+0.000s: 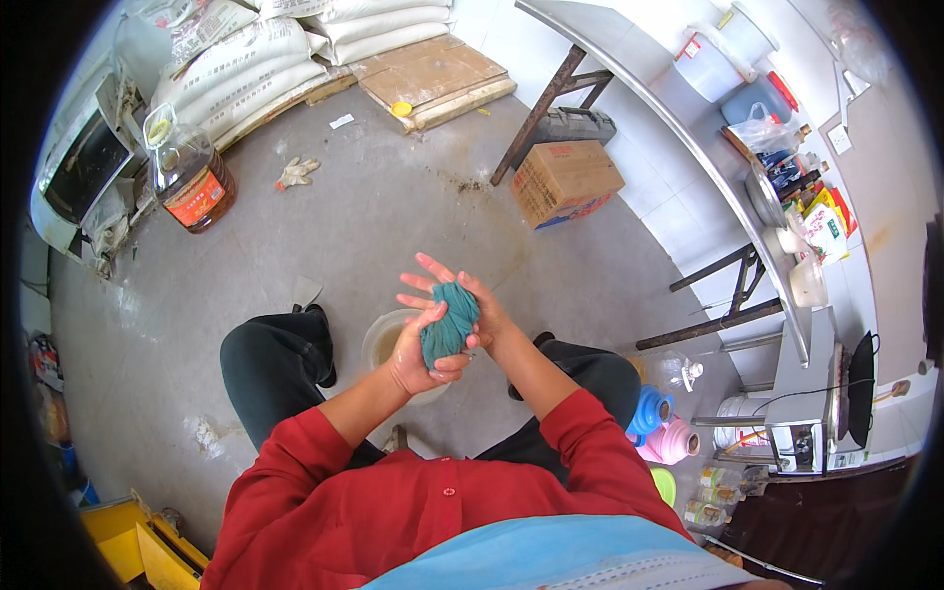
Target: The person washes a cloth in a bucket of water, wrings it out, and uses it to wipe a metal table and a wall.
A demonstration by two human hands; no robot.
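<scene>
A bunched green cloth (450,321) is pressed between my two hands, above a round plastic basin (377,341) of cloudy liquid on the floor. My left hand (424,354) closes around the cloth's lower left side, its thumb on top. Against the upper right side lies my right hand (483,310), with several fingers stretched out past the cloth. My forearms partly hide the basin, which stands between my knees.
Ahead on the floor are a large oil bottle (195,184), a glove (297,173), stacked white sacks (243,74) and wooden boards (435,77). A cardboard box (568,181) stands beneath the metal-edged table (664,110). Thermos flasks (650,409) are beside my right knee.
</scene>
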